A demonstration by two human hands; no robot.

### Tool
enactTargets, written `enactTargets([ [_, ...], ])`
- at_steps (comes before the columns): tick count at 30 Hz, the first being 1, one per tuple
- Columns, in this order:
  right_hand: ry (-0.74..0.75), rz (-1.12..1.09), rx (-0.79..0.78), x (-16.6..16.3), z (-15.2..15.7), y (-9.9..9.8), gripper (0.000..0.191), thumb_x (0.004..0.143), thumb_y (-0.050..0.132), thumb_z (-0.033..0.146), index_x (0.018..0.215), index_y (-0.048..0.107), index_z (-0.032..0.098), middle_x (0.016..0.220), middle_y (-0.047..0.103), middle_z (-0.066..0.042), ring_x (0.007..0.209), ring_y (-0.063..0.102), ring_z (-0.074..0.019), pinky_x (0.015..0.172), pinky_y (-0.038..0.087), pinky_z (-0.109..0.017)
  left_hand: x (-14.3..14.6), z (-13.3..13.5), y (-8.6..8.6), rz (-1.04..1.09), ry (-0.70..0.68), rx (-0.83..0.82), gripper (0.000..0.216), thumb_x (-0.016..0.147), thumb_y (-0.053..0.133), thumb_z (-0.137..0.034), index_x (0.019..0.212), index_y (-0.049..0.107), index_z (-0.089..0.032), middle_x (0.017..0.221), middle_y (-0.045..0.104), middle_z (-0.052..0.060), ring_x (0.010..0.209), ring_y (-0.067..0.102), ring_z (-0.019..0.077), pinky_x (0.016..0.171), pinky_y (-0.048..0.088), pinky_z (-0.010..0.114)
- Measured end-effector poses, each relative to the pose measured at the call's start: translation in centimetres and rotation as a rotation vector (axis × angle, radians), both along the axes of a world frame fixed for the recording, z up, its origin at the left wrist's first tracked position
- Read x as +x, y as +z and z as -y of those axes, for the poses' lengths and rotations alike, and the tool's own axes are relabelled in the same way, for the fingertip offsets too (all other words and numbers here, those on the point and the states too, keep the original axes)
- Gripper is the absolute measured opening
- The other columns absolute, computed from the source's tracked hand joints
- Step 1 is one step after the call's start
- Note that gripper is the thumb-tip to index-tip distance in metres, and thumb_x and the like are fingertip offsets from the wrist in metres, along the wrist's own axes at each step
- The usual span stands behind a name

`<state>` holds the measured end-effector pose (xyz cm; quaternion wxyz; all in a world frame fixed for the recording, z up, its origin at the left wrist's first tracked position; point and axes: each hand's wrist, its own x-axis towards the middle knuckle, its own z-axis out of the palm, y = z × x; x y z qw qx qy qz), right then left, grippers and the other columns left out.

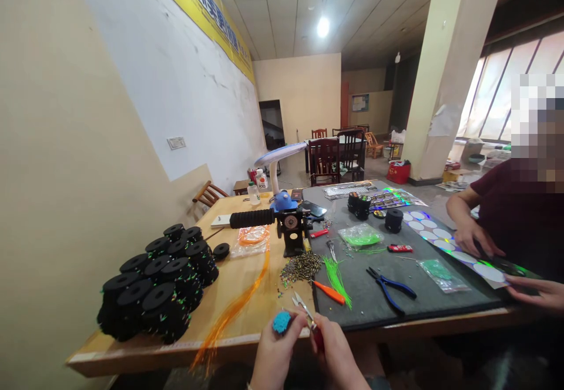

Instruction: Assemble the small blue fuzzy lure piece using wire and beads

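- Left hand (274, 352) is pinching a blue spool (282, 322) in its fingertips.
- Right hand (335, 352) is gripping snips (304, 308), just right of the spool.
- An orange tool (329, 293) is lying just beyond the right hand.

Table top (247, 296): pale wood, smooth, with a faint sheen.
Mat (374, 305): dark grey, matt and finely grained; the table's right half is covered by it.
Blue lump (281, 322): spongy, rough and matt; it is pinched in the left hand (275, 355) at the near edge.
Snips (303, 308): bright bare metal blades; the grip is hidden by the right hand (335, 352).
Spools (158, 284): black foam, matt, stacked by the left edge.
Orange strands (233, 311): fine glossy fibre.
Pliers (390, 287): dark metal jaws, smooth blue plastic grips.
Sticker sheet (440, 243): glossy holographic foil with white rounds, along the right edge.
Bag (443, 275): clear, shiny plastic film.
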<state>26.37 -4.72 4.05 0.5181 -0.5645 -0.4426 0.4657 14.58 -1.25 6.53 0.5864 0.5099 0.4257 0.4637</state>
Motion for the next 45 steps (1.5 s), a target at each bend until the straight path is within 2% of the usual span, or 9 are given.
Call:
enactTargets([
  [4,-0.01,0.011,0.003,0.1,0.1,0.0,0.058,0.087,0.032,0.06,0.047,0.046,0.021,0.043,0.042,0.002,0.049,0.042,-0.0125,0.054,0.035,-0.023,-0.1,0.4,0.6,-0.001,0.002,0.026,0.037,0.059,0.079,-0.052,0.065,0.072,-0.016,0.076,0.074,0.007,0.078,0.064,0.0233,0.063,0.048,0.024],
  [8,-0.069,-0.003,0.021,-0.1,-0.1,-0.4,0.061,0.087,0.025,0.062,0.045,0.04,0.021,0.041,0.036,0.004,0.044,0.036,-0.0111,0.052,0.032,-0.024,-0.2,0.6,0.6,-0.005,0.011,0.0,0.039,0.06,0.078,-0.052,0.069,0.073,-0.015,0.082,0.074,0.007,0.063,0.06,0.0171,0.051,0.042,0.021],
  [12,-0.076,0.011,0.035,-0.4,-0.1,-0.5,0.063,0.086,0.024,0.065,0.044,0.042,0.02,0.042,0.037,0.003,0.046,0.037,-0.0111,0.053,0.031,-0.024,-0.1,0.4,-0.2,0.007,0.003,-0.031,0.042,0.059,0.078,-0.055,0.067,0.072,-0.014,0.079,0.073,0.007,0.047,0.05,0.0109,0.04,0.032,0.02],
  [18,-0.057,-0.031,-0.008,-0.4,0.3,-0.2,0.064,0.086,0.024,0.066,0.045,0.042,0.021,0.042,0.037,0.003,0.044,0.036,-0.0111,0.049,0.031,-0.024,0.1,0.6,0.1,0.03,0.027,-0.022,0.039,0.061,0.078,-0.052,0.065,0.071,-0.014,0.076,0.072,0.007,0.066,0.06,0.0174,0.051,0.04,0.02],
  [22,-0.029,0.033,0.011,0.1,0.2,-0.5,0.059,0.085,0.034,0.065,0.049,0.047,0.02,0.045,0.044,0.001,0.05,0.042,-0.0124,0.052,0.034,-0.023,0.0,0.8,0.6,0.028,0.02,-0.036,0.039,0.06,0.079,-0.052,0.067,0.073,-0.014,0.074,0.072,0.007,0.065,0.059,0.0168,0.054,0.042,0.02],
  [26,-0.058,0.015,-0.016,0.1,-0.4,-0.8,0.065,0.087,0.023,0.066,0.043,0.04,0.021,0.039,0.037,0.002,0.043,0.037,-0.0112,0.049,0.033,-0.023,-0.1,0.7,0.4,0.01,0.031,-0.054,0.044,0.056,0.08,-0.055,0.067,0.073,-0.013,0.069,0.071,0.006,0.057,0.056,0.0149,0.051,0.041,0.021],
  [32,-0.041,0.003,0.001,-0.3,-0.1,-0.4,0.06,0.085,0.031,0.065,0.049,0.047,0.02,0.044,0.041,0.002,0.047,0.04,-0.0116,0.05,0.032,-0.023,0.0,0.8,0.6,0.023,0.029,-0.066,0.042,0.056,0.081,-0.053,0.069,0.073,-0.014,0.075,0.073,0.008,0.075,0.064,0.0223,0.061,0.047,0.024],
  [38,-0.07,-0.016,-0.002,-0.3,0.0,-0.2,0.063,0.088,0.023,0.063,0.044,0.04,0.021,0.042,0.036,0.003,0.043,0.034,-0.0101,0.051,0.032,-0.024,-0.2,0.4,0.3,0.031,0.011,-0.047,0.041,0.057,0.08,-0.053,0.068,0.074,-0.013,0.078,0.074,0.009,0.081,0.065,0.024,0.067,0.048,0.025],
  [45,-0.044,-0.011,-0.007,-0.4,0.2,-0.3,0.063,0.086,0.025,0.065,0.045,0.042,0.02,0.042,0.037,0.003,0.044,0.036,-0.0104,0.049,0.031,-0.023,-0.1,0.6,-0.1,0.025,0.032,-0.069,0.043,0.056,0.081,-0.054,0.07,0.074,-0.014,0.075,0.073,0.008,0.075,0.064,0.0223,0.06,0.047,0.024],
])
